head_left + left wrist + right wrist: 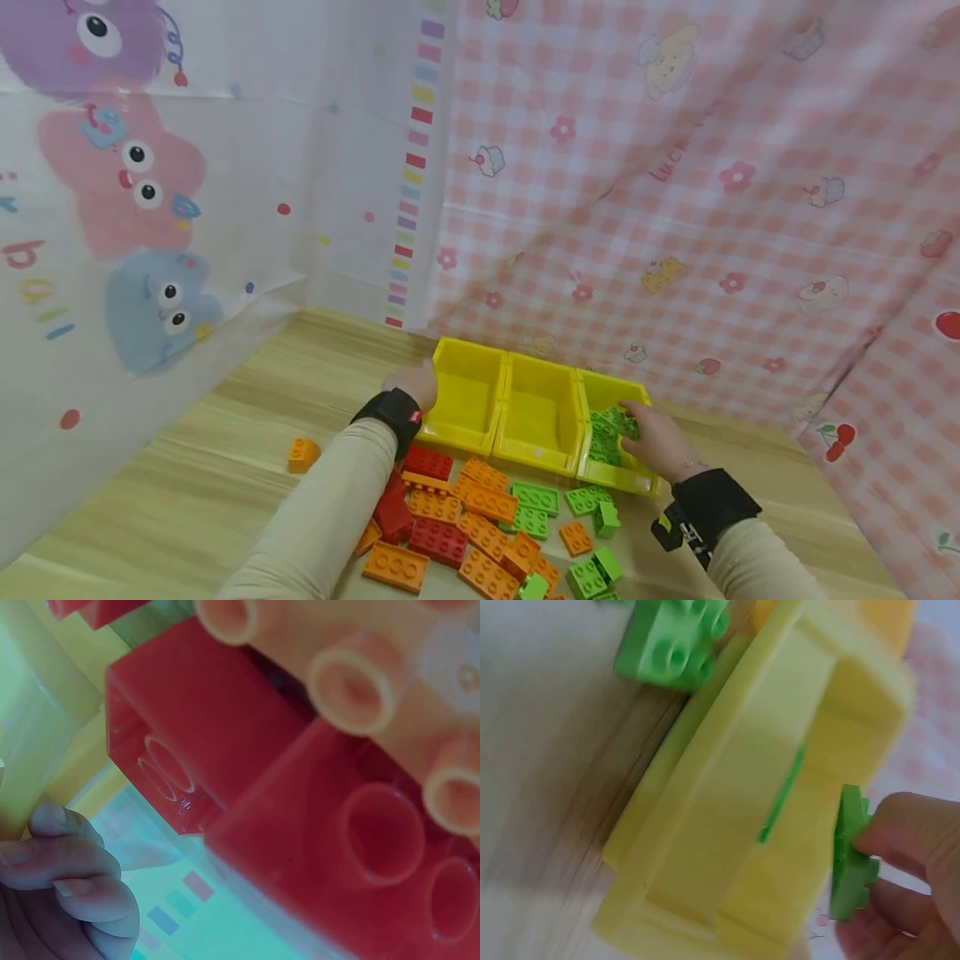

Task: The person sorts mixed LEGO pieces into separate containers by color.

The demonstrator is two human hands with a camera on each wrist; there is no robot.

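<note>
Three yellow bins joined in a row stand against the back curtain. My left hand [412, 385] is at the outer side of the left bin [465, 367]; in the left wrist view its curled fingers [79, 859] grip the yellow wall. Over the right bin [618, 478], my right hand [660, 440] pinches a flat green toy brick [847, 859] between thumb and fingers. More green bricks [603, 437] lie inside that bin. The left bin and the middle bin [536, 412] hold no bricks.
In front of the bins lie loose red bricks [438, 540], orange bricks [491, 502] and green bricks [536, 497]. One orange brick [303, 455] sits apart on the wooden tabletop [247, 417], left of my left arm. Printed curtains [600, 208] enclose the back and sides.
</note>
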